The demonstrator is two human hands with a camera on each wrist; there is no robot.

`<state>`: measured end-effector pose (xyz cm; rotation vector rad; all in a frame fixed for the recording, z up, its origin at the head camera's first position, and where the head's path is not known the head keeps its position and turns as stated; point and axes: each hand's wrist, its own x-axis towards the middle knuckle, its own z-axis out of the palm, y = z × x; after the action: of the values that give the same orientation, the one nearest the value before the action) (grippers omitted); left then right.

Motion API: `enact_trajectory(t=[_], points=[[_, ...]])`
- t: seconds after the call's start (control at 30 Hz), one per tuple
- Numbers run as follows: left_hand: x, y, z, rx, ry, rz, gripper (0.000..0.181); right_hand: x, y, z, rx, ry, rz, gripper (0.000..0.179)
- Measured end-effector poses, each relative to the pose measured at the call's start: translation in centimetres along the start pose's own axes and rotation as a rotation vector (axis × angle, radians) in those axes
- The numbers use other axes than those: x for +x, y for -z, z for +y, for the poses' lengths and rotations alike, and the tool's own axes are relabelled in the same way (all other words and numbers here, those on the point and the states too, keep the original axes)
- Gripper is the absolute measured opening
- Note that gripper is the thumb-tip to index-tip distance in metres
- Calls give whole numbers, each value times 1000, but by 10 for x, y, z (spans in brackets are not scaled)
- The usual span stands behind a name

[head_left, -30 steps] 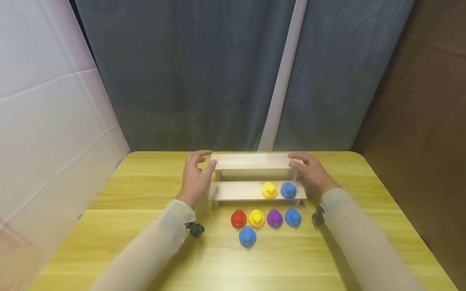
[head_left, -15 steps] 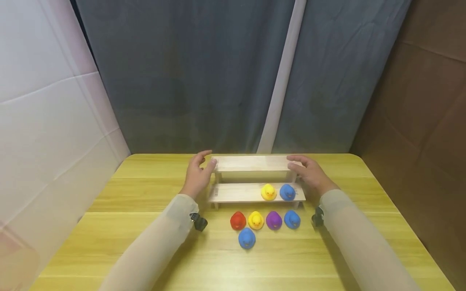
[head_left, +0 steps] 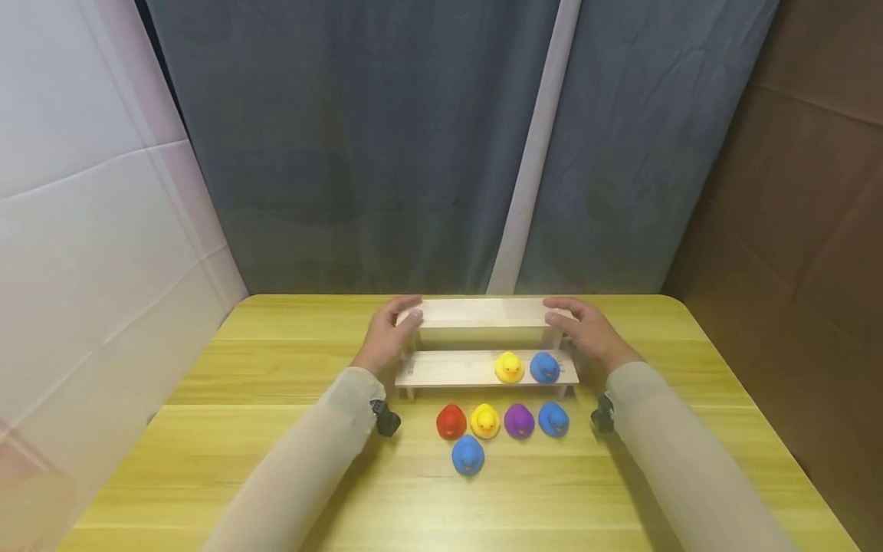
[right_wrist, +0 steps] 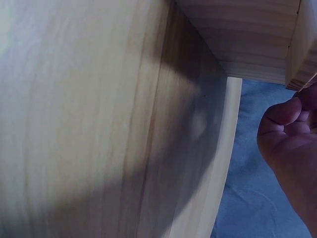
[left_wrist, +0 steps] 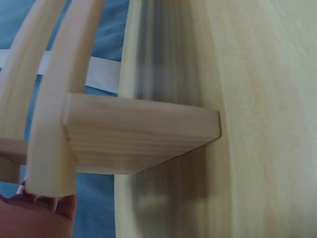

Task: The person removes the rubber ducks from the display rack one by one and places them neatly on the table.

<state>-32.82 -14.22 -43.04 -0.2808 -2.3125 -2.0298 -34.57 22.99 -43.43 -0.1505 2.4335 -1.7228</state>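
A two-step wooden stand [head_left: 483, 313] is near the back of the table. My left hand [head_left: 388, 334] grips the left end of its upper board, thumb in front; the left wrist view shows fingers behind the board end [left_wrist: 52, 178]. At the opposite end, my right hand [head_left: 588, 331] holds the same board between thumb and fingers, and in the right wrist view those fingers are curled. On the lower board [head_left: 448, 369] sit a yellow rubber duck [head_left: 509, 368] and a blue rubber duck [head_left: 545, 368], toward the right.
In front of the stand, a red duck [head_left: 451, 422], a yellow duck [head_left: 485, 422], a purple duck [head_left: 519, 422] and a blue duck [head_left: 553, 419] form a row on the table [head_left: 276, 460]. Nearer lies another blue duck [head_left: 467, 455]. A grey curtain [head_left: 345, 153] hangs behind.
My left hand has moved right from beside the stand onto the upper board's left end. The right hand keeps its place at the right end. The ducks stay put; the view shifts slightly.
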Motion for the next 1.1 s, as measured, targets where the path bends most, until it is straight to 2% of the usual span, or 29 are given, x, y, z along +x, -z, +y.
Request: enact_trajectory(t=[0.13,0.23,0.4,0.53,0.6,0.83,0.93,1.03,1.1], points=[[-5,-6,7,-79,69,12,40,-1,0,-2,1,-4,-2,54],[-5,-8,6,-68,75,36,38,-1,-1,-3,10,-8,-4,55],[4,-10,-11,-52,47,66,38,-2,-1,-4,28,-16,-8,55],[7,-12,-18,-36,22,89,34,-3,0,-5,0,-15,-10,55],[6,-12,-16,-37,18,92,32,-4,1,-6,-16,-12,-11,56],[-8,-16,8,-24,14,77,34,-8,5,-11,-39,22,-31,54],[-9,-16,10,-20,6,73,35,-11,7,-14,-36,36,-32,56],[-9,-17,11,-17,0,74,36,-14,11,-19,-92,43,14,60],[-4,-17,1,-18,-13,90,33,-17,14,-24,-140,55,69,63]])
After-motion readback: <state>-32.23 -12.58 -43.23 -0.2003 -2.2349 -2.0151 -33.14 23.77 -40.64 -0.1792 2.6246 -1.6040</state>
